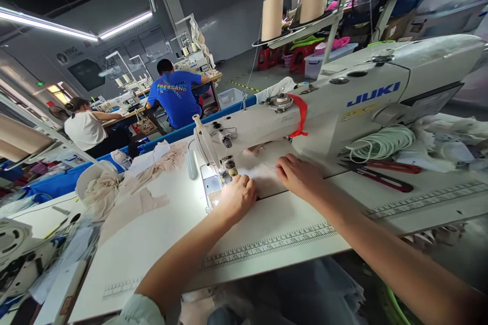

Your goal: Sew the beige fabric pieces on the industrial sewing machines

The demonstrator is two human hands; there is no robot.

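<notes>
Rows of sewing stations fill a factory hall under strip lights; two other people sit at machines in the background, backs turned. Nearest, a white worktable point(267, 244) with printed rulers carries a JUKI sewing machine point(343, 106). Beige fabric pieces point(133, 203) lie left of the needle area point(224, 167); scissors with red handles point(385, 172) and a coil of pale cord point(381, 143) lie to the right.

Step in hand, as judged: feeding work under the presser foot. The left hand point(238, 197) is curled, fingertips down on a small pale piece point(259, 175) beside the needle. The right hand point(299, 175) lies flat, pressing the same piece to the table. Continued stitching calls for steady, even guidance with fingers kept off the needle line.
</notes>
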